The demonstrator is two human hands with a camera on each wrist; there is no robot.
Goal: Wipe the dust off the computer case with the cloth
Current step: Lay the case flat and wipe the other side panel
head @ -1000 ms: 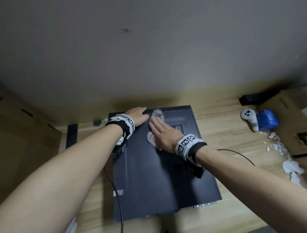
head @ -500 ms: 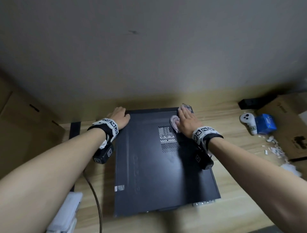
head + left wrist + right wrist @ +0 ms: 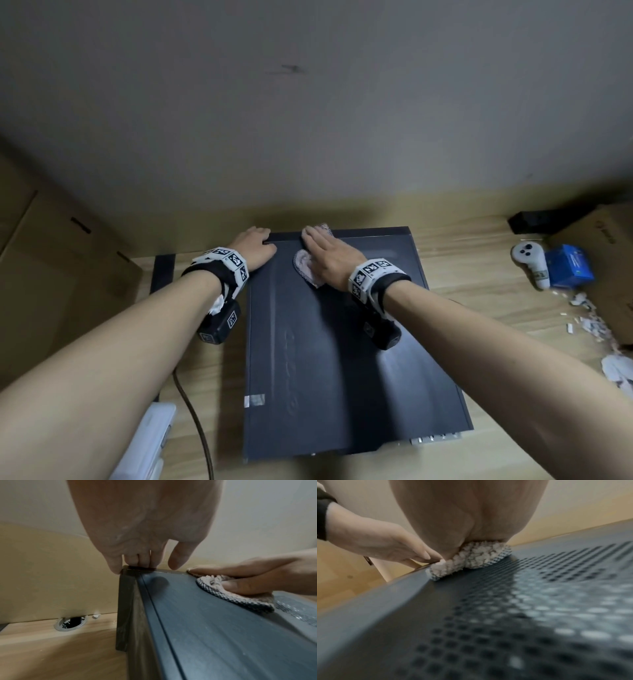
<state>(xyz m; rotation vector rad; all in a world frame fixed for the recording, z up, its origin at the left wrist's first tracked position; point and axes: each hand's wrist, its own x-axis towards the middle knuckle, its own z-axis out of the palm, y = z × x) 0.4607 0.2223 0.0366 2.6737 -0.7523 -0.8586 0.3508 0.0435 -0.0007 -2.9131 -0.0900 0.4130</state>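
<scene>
A black computer case lies flat on the wooden desk, its far edge close to the wall. My left hand grips its far left corner, fingers curled over the far edge. My right hand lies flat with straight fingers on a pale fluffy cloth and presses it onto the top panel near the far edge, just right of the left hand. In the left wrist view the cloth sticks out under the right hand. The right wrist view shows the cloth beyond the perforated vent.
A white controller, a blue box, a cardboard box and paper scraps lie at the right. A black cable and a white object sit left of the case. A cable hole is in the desk.
My right hand has slid the cloth leftward along the far edge, from the far right corner toward my left hand. The left hand stays on the far left corner.
</scene>
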